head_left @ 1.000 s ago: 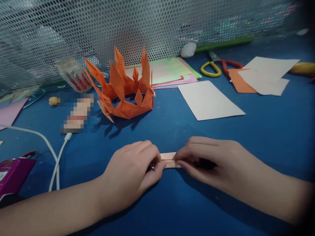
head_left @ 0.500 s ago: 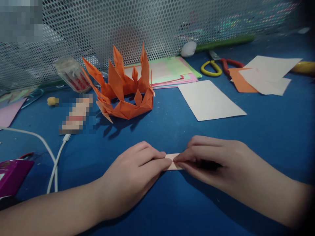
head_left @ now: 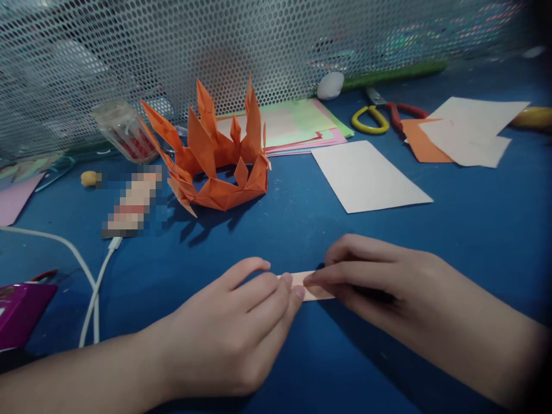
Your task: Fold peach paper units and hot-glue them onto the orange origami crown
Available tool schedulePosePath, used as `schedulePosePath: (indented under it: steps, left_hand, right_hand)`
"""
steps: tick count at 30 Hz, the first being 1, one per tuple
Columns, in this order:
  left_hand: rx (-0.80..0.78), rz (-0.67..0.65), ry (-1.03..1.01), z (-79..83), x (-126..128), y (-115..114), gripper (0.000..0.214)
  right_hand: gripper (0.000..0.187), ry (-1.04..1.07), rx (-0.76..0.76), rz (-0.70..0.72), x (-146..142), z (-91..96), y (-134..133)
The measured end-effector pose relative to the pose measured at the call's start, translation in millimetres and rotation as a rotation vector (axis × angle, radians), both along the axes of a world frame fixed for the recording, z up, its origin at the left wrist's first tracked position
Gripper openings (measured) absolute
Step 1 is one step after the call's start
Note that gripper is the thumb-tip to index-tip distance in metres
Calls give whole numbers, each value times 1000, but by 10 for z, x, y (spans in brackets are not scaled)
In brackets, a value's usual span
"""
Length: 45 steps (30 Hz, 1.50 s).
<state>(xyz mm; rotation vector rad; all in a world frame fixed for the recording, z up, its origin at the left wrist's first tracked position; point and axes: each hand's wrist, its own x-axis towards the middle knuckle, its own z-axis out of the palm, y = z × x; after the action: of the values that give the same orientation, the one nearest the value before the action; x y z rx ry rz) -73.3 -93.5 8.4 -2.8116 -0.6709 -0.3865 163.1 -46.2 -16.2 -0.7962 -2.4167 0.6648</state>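
A narrow folded strip of pale orange paper [head_left: 313, 290] lies flat on the blue table [head_left: 474, 230] between my hands. My left hand [head_left: 235, 328] rests beside its left end, fingers curled together with the tips pressing on the strip. My right hand [head_left: 379, 287] covers the right part of the strip, fingers bent and pinching it down against the table. Most of the strip is hidden under my fingers.
An orange origami crown [head_left: 215, 155] stands behind my hands. A white sheet [head_left: 366, 175], coloured paper stack [head_left: 297, 126], scissors [head_left: 383, 115], more sheets [head_left: 466, 135], a clear jar [head_left: 123, 132], a white cable [head_left: 92, 282], a purple object [head_left: 19, 310] and a mesh screen [head_left: 259, 40] surround it.
My left hand has slid slightly right and down, its fingers stretching out along the strip. My right hand has shifted a little to the right, baring a bit more of the strip.
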Motion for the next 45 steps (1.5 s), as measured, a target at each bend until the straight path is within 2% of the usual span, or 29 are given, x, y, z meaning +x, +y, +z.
schedulePosePath:
  steps: [4,12,16,18,20,23,24,26,27,29,32,35,38,39,42,43,45]
  left_hand:
    - [-8,36,2,-1,7,-29,39]
    - [24,41,81,88,56,-123,39]
    - [22,4,84,123,3,-106,40]
    - [-72,11,-31,118,-44,-65,34]
    - [-330,90,-207,111,-86,-18,28]
    - [-619,358,-435,107,-107,31,15]
    - [-715,428,-500,106,-101,41,19]
    - [-937,479,-640,100,-74,59,35]
    - [-1024,502,-771,97,-58,70,44]
    - [-1203,541,-1027,99,-27,98,47]
    - [-1238,536,-1172,151,2,150,40]
    - [-1238,498,-1210,248,40,188,35]
    - [-1276,439,-1209,320,123,215,31]
    - [-1289,415,-1206,326,160,228,31]
    - [-1318,340,-1200,279,278,295,32]
    - [-1328,315,-1200,244,315,326,33]
    - [-1345,272,-1205,156,380,397,35]
  right_hand:
    - [34,-19,132,43,39,-4,1]
    - [35,-64,176,200,139,-10,-48]
    - [33,-97,251,184,108,55,-83]
    - [29,-100,248,165,87,74,-78]
    - [28,-83,260,180,66,68,-50]
    - [25,6,315,200,33,32,1]
    - [23,52,273,182,20,24,12]
    - [22,140,123,100,-11,31,14]
    - [22,169,43,43,-31,50,4]
    - [25,202,-60,-65,-76,112,-37]
    - [30,231,-202,-123,-158,220,-123]
    - [26,289,-346,-70,-221,273,-172]
    - [16,381,-422,-22,-222,258,-143]
    - [19,415,-437,-12,-205,244,-117]
    - [45,502,-479,21,-124,201,-6]
    - [48,519,-498,37,-94,188,37]
    - [42,537,-535,71,-41,164,120]
